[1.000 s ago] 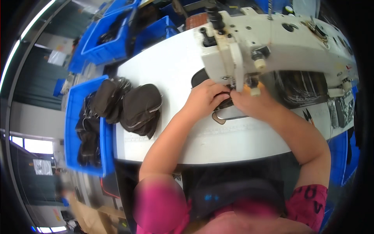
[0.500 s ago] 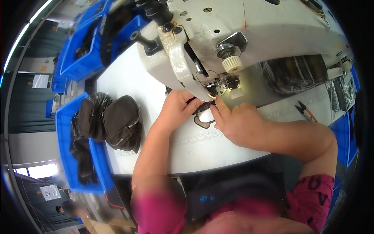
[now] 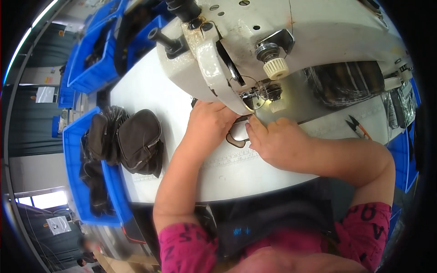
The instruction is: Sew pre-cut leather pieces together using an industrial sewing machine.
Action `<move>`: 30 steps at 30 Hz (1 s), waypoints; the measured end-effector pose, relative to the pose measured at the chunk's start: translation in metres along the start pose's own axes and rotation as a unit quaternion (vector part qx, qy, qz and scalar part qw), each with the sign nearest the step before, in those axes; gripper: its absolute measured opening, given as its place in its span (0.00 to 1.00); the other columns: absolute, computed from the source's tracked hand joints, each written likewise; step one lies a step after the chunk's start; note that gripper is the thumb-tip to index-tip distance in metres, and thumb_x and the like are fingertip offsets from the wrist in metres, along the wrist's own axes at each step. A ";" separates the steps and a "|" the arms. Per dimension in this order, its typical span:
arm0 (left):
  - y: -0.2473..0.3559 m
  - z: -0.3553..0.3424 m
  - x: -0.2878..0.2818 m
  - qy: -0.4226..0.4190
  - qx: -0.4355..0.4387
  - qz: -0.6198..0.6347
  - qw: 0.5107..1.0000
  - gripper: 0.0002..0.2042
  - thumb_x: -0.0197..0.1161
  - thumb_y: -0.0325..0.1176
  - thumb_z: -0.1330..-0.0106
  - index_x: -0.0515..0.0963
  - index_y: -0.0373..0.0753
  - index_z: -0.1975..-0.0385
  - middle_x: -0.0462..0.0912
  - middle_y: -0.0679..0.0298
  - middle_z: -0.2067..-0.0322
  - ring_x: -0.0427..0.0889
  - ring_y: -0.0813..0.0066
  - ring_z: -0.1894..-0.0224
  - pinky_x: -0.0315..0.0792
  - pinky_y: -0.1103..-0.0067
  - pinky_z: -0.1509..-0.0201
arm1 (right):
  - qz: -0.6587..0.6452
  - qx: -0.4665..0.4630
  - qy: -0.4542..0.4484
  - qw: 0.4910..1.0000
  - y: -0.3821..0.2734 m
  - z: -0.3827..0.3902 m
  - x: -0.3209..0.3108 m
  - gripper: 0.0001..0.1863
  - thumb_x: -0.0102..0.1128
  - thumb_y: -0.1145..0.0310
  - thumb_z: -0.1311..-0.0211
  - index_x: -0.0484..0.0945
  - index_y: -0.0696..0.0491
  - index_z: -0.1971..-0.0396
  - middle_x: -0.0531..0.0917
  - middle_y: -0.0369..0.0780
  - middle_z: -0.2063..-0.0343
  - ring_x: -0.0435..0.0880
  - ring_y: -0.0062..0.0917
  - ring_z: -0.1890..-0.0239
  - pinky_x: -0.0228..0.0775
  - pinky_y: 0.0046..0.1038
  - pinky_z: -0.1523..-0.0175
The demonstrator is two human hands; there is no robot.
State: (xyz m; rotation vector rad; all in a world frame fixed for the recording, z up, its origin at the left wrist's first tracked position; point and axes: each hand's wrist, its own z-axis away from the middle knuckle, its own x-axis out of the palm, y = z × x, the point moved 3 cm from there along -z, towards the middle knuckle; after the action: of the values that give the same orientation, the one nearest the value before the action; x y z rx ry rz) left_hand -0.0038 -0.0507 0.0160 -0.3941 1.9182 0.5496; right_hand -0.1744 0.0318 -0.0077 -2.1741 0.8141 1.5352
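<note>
A white sewing machine (image 3: 218, 77) stands over the white worktable, its needle area just beyond my fingertips. Under its head lies a small dark fabric piece (image 3: 242, 118), mostly hidden by my hands. My left hand (image 3: 210, 122) is closed on the left part of this piece, its fingertips out of sight beneath the machine head. With bunched fingers, my right hand (image 3: 276, 140) pinches the piece's near right edge, close to the presser foot. A small brown loop with a dark edge (image 3: 236, 141) sticks out toward me between the hands.
Dark zippered pouches (image 3: 140, 142) are piled left, partly over a blue bin (image 3: 120, 200). Thread snips (image 3: 358, 127) with orange handles lie right of my right hand. A dark plastic-wrapped bundle (image 3: 346, 84) rests beneath the machine arm. More blue bins (image 3: 93, 68) stand far left.
My left hand has moved slightly up and forward, covering more of the dark piece. My right hand stays nearly in place. The whole view has shifted a little.
</note>
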 end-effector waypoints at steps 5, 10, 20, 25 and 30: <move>-0.019 0.013 0.010 -0.042 -0.102 0.120 0.987 0.07 0.70 0.27 0.36 0.86 0.38 0.59 0.89 0.60 0.57 0.86 0.55 0.58 0.79 0.68 0.54 | 0.025 0.004 0.002 1.000 -0.001 -0.001 0.001 0.22 0.62 0.71 0.48 0.82 0.72 0.55 0.85 0.60 0.55 0.81 0.26 0.82 0.72 0.29 0.79; -0.017 0.008 0.011 -0.047 -0.117 0.176 0.976 0.08 0.71 0.27 0.35 0.87 0.39 0.57 0.89 0.59 0.57 0.86 0.57 0.58 0.79 0.69 0.54 | -0.002 0.008 0.012 1.000 -0.002 0.000 -0.001 0.24 0.62 0.70 0.43 0.80 0.70 0.49 0.84 0.57 0.55 0.81 0.26 0.81 0.71 0.29 0.79; -0.003 0.002 0.006 -0.031 -0.062 0.036 0.997 0.09 0.71 0.33 0.36 0.89 0.47 0.57 0.89 0.70 0.56 0.85 0.64 0.58 0.75 0.70 0.56 | -0.055 0.034 -0.018 0.998 -0.002 -0.005 -0.003 0.23 0.65 0.61 0.35 0.80 0.68 0.51 0.82 0.48 0.64 0.83 0.28 0.80 0.73 0.32 0.79; -0.002 0.003 0.010 -0.013 -0.071 0.050 0.996 0.09 0.70 0.33 0.36 0.89 0.46 0.57 0.89 0.68 0.56 0.85 0.63 0.59 0.75 0.70 0.56 | -0.046 0.024 -0.032 0.998 -0.001 -0.005 -0.005 0.26 0.66 0.58 0.36 0.80 0.68 0.51 0.82 0.48 0.64 0.84 0.28 0.79 0.74 0.31 0.77; -0.003 0.005 0.012 0.017 -0.062 0.049 0.997 0.09 0.70 0.32 0.36 0.88 0.45 0.57 0.89 0.66 0.57 0.85 0.61 0.61 0.76 0.69 0.56 | -0.030 0.019 -0.031 0.999 0.000 -0.006 -0.005 0.27 0.66 0.56 0.36 0.80 0.67 0.52 0.83 0.49 0.62 0.84 0.28 0.79 0.74 0.30 0.77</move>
State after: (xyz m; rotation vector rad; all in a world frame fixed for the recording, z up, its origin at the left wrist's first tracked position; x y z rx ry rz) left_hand -0.0034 -0.0512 0.0023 -0.3931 1.9487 0.7342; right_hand -0.1716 0.0296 -0.0007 -2.0941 0.7455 1.5364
